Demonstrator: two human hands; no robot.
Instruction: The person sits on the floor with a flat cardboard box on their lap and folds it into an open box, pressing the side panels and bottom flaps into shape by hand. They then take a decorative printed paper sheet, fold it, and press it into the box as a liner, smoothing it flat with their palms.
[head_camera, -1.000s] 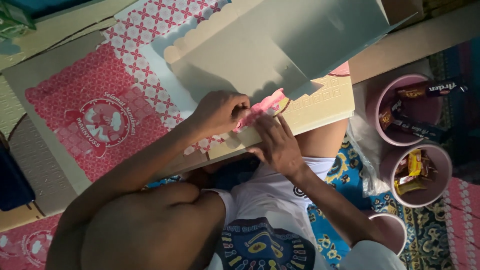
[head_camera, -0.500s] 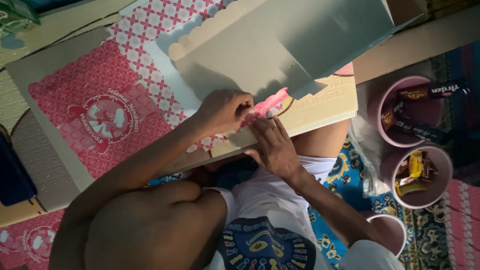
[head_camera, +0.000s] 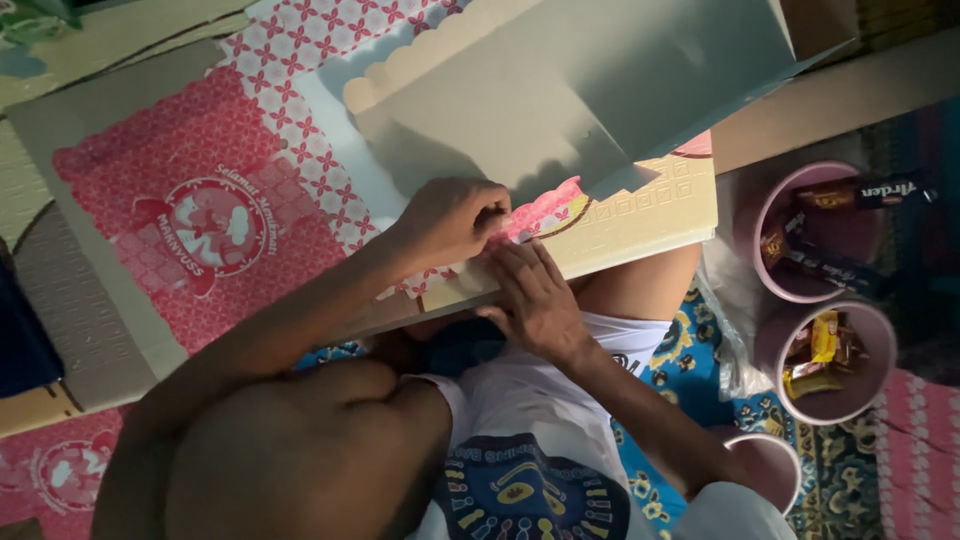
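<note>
- Here, at the far left, the flat pink-and-white patterned cardboard sheet (head_camera: 200, 210) lay spread out, its round printed emblem facing up and its grey border showing along the left side.
- Your left hand (head_camera: 450, 220) sat just right of that sheet, fingers curled in and pinching the small pink strip (head_camera: 545, 208) at its left end; the grip was closed on the strip, not loose.
- The pink strip itself ran along the seam where the grey-green flap (head_camera: 590, 90) met the cream box panel (head_camera: 640, 215), partly tucked under the flap's lower edge.
- Your right hand (head_camera: 535, 300) lay flat just below the strip, fingers stretched out and pressing on the edge of the cream panel; it gripped nothing, only bore down with open fingers.
- The cream panel rested across your lap, above your bent knee, with the grey-green flap standing up and leaning away from you.
- Further right, an upper pink bowl (head_camera: 790, 240) held dark wrapped snack bars, and a lower pink bowl (head_camera: 880, 370) just beneath it held yellow and brown wrapped sweets.
- A third pink bowl (head_camera: 770, 465) showed partly by your right forearm; you could not tell what it held.
- All three bowls stood on a patterned blue mat (head_camera: 690, 350), well apart from both hands.
</note>
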